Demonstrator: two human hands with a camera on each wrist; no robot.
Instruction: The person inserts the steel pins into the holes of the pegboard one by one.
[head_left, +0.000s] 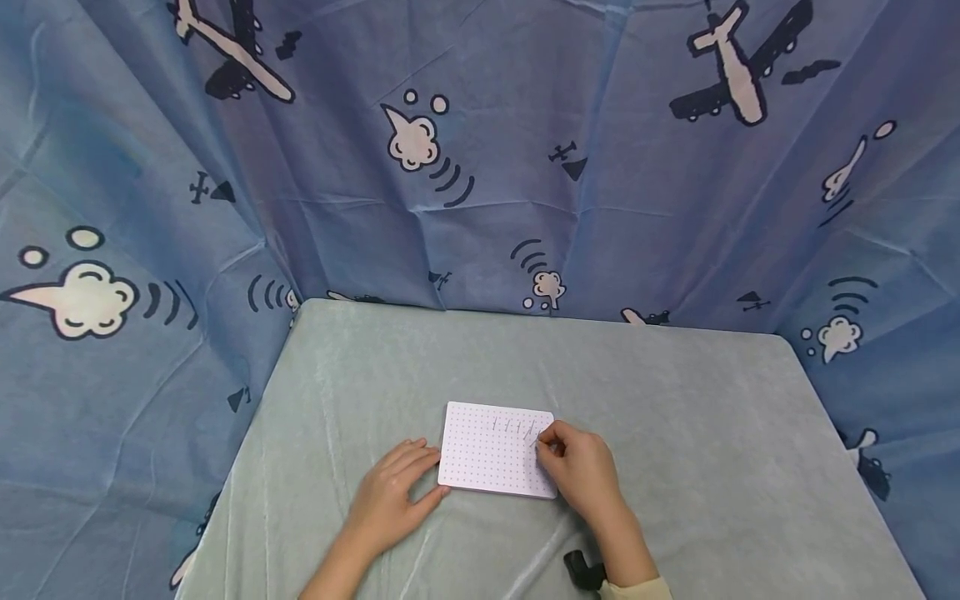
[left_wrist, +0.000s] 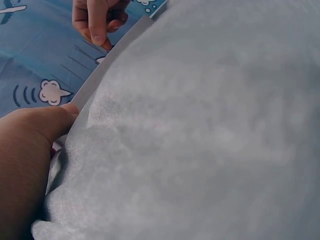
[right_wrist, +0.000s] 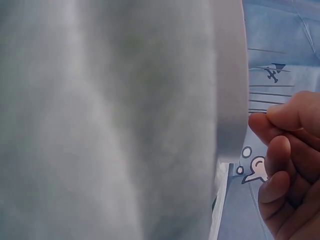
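Observation:
A flat white board dotted with rows of small holes lies on the cloth. Several thin metal pins stand upright from its face, in a row near the far right part. At the board's right side my right hand pinches a thin pin between thumb and index finger, close to the surface; the other fingers are curled in. My left hand rests at the left edge, fingers extended, fingertips and thumb touching the board. In the left wrist view the thumb lies against the board's side. The pinched pin's lower end is hidden.
Pale grey-green cloth covers the table, with some creases near the front. A blue curtain printed with planes and clouds hangs behind and at both sides. Beside my right wrist is a black object.

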